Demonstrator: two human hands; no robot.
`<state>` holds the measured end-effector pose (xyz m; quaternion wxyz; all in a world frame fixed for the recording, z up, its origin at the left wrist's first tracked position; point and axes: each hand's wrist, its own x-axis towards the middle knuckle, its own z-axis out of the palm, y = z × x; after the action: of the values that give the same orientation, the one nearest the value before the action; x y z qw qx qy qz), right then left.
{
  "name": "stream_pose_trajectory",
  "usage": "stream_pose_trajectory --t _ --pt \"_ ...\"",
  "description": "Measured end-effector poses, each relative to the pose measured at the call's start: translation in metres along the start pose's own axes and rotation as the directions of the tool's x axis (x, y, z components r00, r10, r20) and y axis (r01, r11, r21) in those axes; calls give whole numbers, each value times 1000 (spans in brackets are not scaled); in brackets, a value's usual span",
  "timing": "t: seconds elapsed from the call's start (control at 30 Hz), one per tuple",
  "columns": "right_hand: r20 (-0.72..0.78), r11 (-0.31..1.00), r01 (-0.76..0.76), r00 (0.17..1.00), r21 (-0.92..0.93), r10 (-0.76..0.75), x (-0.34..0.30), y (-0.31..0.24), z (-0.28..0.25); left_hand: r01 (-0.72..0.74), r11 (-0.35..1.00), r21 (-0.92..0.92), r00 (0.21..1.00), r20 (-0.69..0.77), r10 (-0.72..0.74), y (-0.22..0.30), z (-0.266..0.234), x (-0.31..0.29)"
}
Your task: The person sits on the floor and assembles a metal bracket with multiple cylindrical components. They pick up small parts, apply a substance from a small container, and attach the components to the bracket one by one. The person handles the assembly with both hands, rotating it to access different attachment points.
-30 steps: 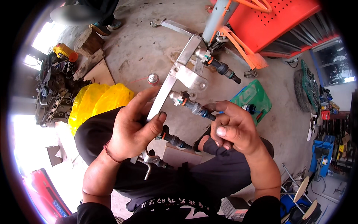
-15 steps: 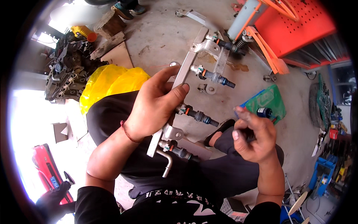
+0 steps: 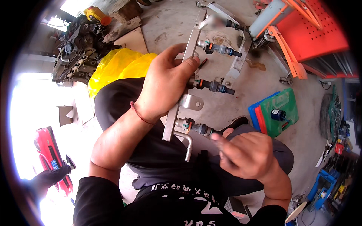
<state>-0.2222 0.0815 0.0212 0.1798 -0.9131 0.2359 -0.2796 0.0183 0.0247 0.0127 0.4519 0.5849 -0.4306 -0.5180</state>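
Observation:
In my left hand (image 3: 166,81) is a metal fuel rail (image 3: 171,122), gripped by its bar, with my thumb across the front and my fingers behind. It slants from upper right to lower left above my lap. Several fuel injectors stick out rightward, among them an upper one (image 3: 219,49), a middle one (image 3: 213,86) and the lowest one (image 3: 195,127). A bent pipe (image 3: 189,148) hangs from the rail's lower end. My right hand (image 3: 247,154) has its index finger stretched toward the lowest injector's tip; whether they touch I cannot tell. The other fingers curl, with nothing seen in them.
A small dark jar (image 3: 278,115) rests on a green case (image 3: 284,101) right of my legs. Yellow plastic (image 3: 117,67) and engine parts (image 3: 77,56) lie at left. A red cabinet (image 3: 320,30) stands far right. Someone's dark-gloved hand (image 3: 51,177) is near a red object (image 3: 49,150).
The fuel rail and my left hand have shifted slightly up and right in view. My right hand has moved down and left to the lowest injector, its index finger extending.

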Motion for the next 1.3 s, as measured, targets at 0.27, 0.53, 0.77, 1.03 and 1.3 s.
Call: stream_pose_trajectory --t 0.27,0.53,0.77,1.03,1.3 --pt "63 981 -166 985 98 161 5 0 16 -3 1000 -14 1000 -3 3 2 0 -3" --pt "332 535 -485 872 692 361 -2 4 15 -63 997 47 998 19 62 4 0 -9" --pt "-14 989 -84 996 118 86 -5 3 31 -91 996 27 996 -5 91 0 0 -5" --pt "92 960 68 995 -271 -45 -8 8 13 54 998 -45 997 -60 -56 -14 0 5" --pt "61 953 65 997 -296 -48 3 1 4 325 909 -260 946 103 -308 -3 -9 2"
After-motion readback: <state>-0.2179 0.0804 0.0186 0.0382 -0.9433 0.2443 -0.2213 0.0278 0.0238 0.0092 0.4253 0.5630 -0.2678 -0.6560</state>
